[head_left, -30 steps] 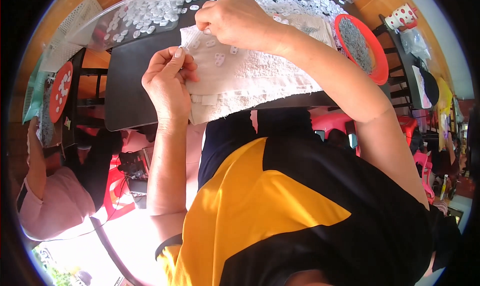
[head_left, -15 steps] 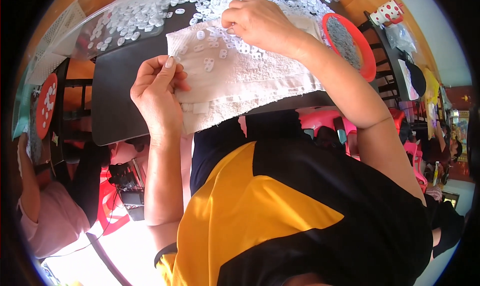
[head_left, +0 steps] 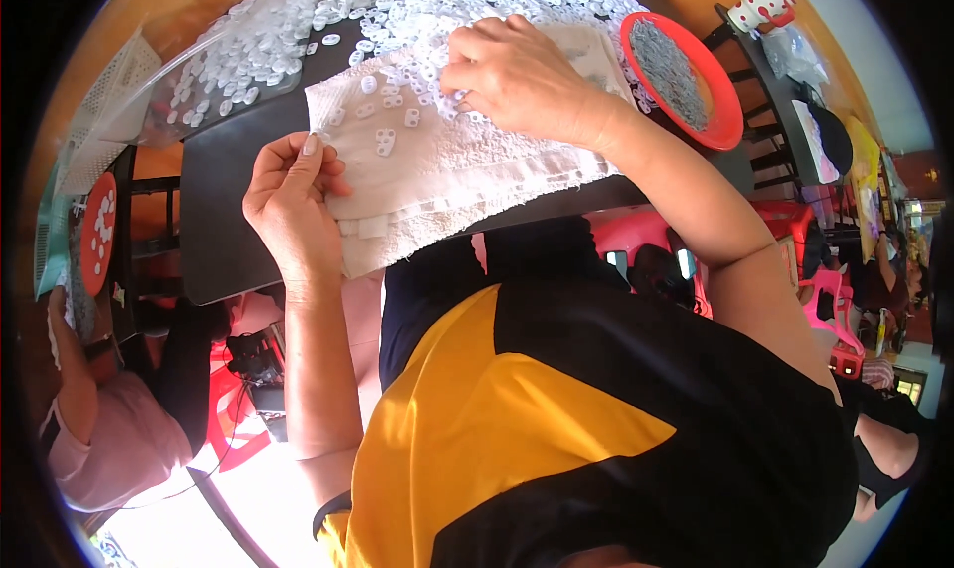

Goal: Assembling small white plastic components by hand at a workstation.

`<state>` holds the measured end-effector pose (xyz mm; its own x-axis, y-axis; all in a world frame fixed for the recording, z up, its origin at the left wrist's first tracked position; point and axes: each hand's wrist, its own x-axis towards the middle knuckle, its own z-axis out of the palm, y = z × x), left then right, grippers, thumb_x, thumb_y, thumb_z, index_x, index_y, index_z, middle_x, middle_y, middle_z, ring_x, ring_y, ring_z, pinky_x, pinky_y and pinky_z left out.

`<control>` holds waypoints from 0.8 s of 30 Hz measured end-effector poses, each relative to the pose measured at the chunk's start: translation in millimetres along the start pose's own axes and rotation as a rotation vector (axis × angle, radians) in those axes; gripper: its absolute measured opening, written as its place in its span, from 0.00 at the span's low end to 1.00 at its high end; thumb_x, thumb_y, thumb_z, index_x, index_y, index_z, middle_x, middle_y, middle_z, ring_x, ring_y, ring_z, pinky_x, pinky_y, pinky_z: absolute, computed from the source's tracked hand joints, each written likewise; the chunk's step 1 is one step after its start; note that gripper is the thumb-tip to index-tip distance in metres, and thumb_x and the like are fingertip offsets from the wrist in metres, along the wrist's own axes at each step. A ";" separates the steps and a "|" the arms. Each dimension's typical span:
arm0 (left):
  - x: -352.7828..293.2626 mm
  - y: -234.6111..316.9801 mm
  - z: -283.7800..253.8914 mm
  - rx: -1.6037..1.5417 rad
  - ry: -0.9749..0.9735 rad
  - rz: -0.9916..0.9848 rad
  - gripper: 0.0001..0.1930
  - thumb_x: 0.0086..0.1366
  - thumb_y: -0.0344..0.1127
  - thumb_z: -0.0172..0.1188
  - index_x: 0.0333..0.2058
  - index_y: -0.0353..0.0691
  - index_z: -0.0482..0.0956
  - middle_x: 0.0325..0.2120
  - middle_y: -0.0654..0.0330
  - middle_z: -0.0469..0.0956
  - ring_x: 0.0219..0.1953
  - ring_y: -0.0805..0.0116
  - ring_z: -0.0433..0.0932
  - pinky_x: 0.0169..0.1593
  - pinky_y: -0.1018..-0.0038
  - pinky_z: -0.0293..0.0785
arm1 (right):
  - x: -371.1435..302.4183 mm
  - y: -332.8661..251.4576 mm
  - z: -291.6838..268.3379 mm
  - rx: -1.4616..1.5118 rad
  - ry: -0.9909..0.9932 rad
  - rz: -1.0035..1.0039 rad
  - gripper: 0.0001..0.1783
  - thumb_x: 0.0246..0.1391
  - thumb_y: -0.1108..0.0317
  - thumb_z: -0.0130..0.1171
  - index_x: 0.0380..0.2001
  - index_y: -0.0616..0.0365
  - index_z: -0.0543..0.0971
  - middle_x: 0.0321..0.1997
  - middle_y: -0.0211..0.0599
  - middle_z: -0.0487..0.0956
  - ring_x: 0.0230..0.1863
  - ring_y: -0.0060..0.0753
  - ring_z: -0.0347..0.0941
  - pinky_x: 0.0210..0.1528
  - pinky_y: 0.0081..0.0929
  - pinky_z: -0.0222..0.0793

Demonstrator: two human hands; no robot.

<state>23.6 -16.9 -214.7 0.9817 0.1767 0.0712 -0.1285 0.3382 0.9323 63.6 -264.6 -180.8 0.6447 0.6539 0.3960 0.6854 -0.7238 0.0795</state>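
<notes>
Pinching the cloth's (head_left: 467, 170) left edge with my left hand (head_left: 293, 195), my right hand (head_left: 517, 76) curls narrowly over white pieces (head_left: 383, 143); I'd keep the cloth flat on the desk (head_left: 219, 220).

towel (head_left: 467, 175) on table (head_left: 224, 240); plastic pieces (head_left: 397, 31) behind towel; bowl (head_left: 730, 121) right of towel

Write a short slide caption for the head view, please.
Right hand picks among white plastic pieces on a towel; left hand grips its edge.
</notes>
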 end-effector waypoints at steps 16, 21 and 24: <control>-1.8 1.0 2.2 0.027 0.010 0.020 0.05 0.65 0.26 0.56 0.35 0.28 0.76 0.26 0.57 0.76 0.25 0.72 0.73 0.26 0.78 0.69 | -20.9 8.8 -5.8 -0.071 0.013 0.175 0.07 0.49 0.76 0.58 0.31 0.50 0.81 0.37 0.26 0.75 0.45 0.32 0.70 0.48 0.33 0.59; -0.3 1.9 3.9 0.057 0.006 0.028 0.05 0.65 0.26 0.57 0.35 0.29 0.76 0.25 0.58 0.76 0.25 0.73 0.73 0.26 0.79 0.69 | -22.7 14.8 -0.9 0.020 0.084 0.213 0.08 0.49 0.75 0.58 0.33 0.51 0.80 0.36 0.28 0.77 0.45 0.34 0.72 0.48 0.35 0.61; -1.9 3.7 8.0 0.123 0.012 0.036 0.05 0.64 0.26 0.57 0.34 0.29 0.77 0.26 0.58 0.77 0.25 0.74 0.73 0.26 0.80 0.69 | -21.2 19.8 1.8 -0.028 0.095 0.260 0.10 0.49 0.75 0.57 0.37 0.52 0.79 0.38 0.30 0.78 0.45 0.36 0.75 0.48 0.38 0.64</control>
<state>22.4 -23.4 -208.5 0.9750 0.1975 0.1019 -0.1446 0.2157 0.9657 64.1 -292.4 -189.3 0.7618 0.4229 0.4907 0.4907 -0.8712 -0.0111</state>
